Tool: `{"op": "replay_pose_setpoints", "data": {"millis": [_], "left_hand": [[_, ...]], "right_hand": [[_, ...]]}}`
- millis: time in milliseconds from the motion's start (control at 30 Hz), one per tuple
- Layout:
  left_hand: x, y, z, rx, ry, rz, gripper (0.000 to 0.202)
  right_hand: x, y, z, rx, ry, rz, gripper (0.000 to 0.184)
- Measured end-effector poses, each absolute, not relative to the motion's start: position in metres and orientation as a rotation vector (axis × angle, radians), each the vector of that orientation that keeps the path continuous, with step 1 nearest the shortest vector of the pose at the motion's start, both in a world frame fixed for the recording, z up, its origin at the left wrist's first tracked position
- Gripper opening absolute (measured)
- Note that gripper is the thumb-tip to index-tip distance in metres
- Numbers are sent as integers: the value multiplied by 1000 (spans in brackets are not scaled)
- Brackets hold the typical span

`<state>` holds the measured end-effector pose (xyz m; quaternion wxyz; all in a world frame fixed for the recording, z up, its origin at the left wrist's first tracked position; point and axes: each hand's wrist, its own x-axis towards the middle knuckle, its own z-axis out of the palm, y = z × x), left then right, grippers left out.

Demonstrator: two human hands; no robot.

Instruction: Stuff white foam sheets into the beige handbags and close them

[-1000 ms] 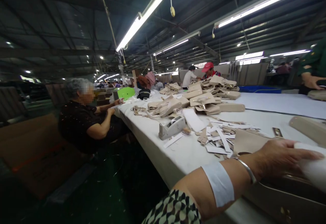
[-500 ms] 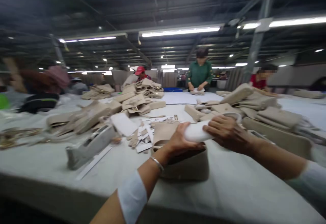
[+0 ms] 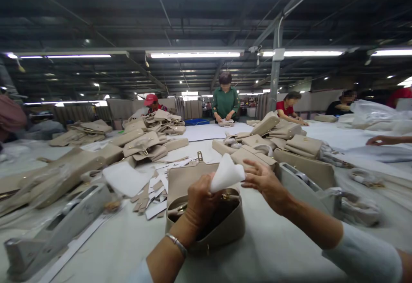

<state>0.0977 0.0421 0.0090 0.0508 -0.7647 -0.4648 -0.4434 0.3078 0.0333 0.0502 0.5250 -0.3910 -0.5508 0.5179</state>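
My left hand is closed around a rolled white foam sheet, whose wider end sticks out to the right. Just beyond that end is my right hand, fingers apart, with nothing in it. Below the left hand stands a beige handbag, its mouth open and its flap laid back, away from me. A metal clasp piece shows at the flap's far edge. Part of the bag's inside is hidden by my left hand and wrist.
Beige bags lie piled at left and right. Grey tape dispensers stand on the left and right. Paper and beige scraps lie beside the handbag. A co-worker in green stands across the table; another person's hand shows far right.
My right hand has let go of the white foam and opened to its right. The left hand keeps the foam, now more upright over the bag. The view has swung right.
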Motion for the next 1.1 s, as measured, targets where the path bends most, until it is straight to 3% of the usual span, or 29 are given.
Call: {"op": "replay_pose_setpoints", "data": {"millis": [67, 167, 500, 700, 867, 1100], "left_hand": [[99, 43, 6, -2307, -1320, -1291, 35], [101, 43, 1, -2274, -1172, -1128, 42], [103, 47, 0, -2243, -1016, -876, 38], [80, 35, 38, -2449, -1068, -796, 64], [41, -7, 29, -2376, -1290, -708, 28], [27, -26, 6, -2417, -1626, -746, 27]], "right_hand": [[311, 17, 50, -813, -1176, 1587, 49], [309, -1, 56, -642, -1144, 1759, 43], [280, 11, 62, -1001, -1129, 1512, 31], [273, 26, 32, -888, -1082, 1362, 46], [266, 30, 27, -916, -1158, 1357, 49], [255, 30, 27, -976, -1134, 1387, 45]]}}
